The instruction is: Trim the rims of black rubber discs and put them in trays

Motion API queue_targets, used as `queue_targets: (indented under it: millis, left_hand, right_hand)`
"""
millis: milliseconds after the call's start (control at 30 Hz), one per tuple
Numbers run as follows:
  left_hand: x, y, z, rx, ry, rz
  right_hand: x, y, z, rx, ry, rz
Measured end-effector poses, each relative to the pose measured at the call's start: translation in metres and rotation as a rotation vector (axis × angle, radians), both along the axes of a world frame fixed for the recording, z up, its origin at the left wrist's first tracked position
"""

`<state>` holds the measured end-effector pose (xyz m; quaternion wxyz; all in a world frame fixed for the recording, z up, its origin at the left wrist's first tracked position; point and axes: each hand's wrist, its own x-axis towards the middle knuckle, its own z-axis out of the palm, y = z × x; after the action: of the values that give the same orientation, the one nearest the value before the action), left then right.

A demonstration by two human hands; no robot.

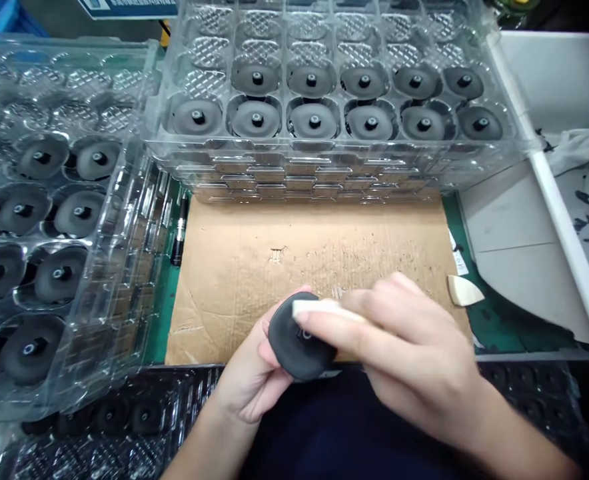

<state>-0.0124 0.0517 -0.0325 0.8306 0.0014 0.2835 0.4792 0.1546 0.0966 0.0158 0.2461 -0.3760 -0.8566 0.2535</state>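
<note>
Cardboard mat [254, 267], left hand [254, 373] cupping black disc [294, 340], right hand [404, 333] apparently wiping

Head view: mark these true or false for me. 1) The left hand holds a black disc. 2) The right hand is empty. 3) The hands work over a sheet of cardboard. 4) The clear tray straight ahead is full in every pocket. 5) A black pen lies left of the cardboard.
1) True: the left hand holds the black disc.
2) False: the right hand presses a small white piece to the disc.
3) True: the cardboard lies under them.
4) False: the tray has empty back pockets.
5) True: the pen lies at its left edge.
</note>
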Motion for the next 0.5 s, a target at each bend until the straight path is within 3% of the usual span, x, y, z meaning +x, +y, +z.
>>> queue_targets:
  millis: [67, 233, 367, 433, 500]
  left_hand:
    - [-0.001, -0.002, -0.001, 0.014, -0.036, -0.003]
    - [-0.007, -0.013, -0.008, 0.067, -0.118, -0.023]
    - [-0.006, -0.02, -0.012, 0.063, -0.123, -0.003]
    - [-0.005, -0.021, -0.01, 0.067, -0.121, -0.012]
    - [-0.004, -0.022, -0.006, 0.088, -0.103, -0.013]
  right_hand:
    - [-0.003, 0.006, -0.01, -0.107, 0.118, -0.004]
    - [0.011, -0.014, -0.052, -0.494, 0.225, -0.382]
    - [0.024, -0.04, -0.088, -0.586, 0.096, -0.294]
    - [0.025, -0.042, -0.087, -0.524, 0.056, -0.308]
    - [0.022, -0.036, -0.068, -0.431, 0.129, -0.416]
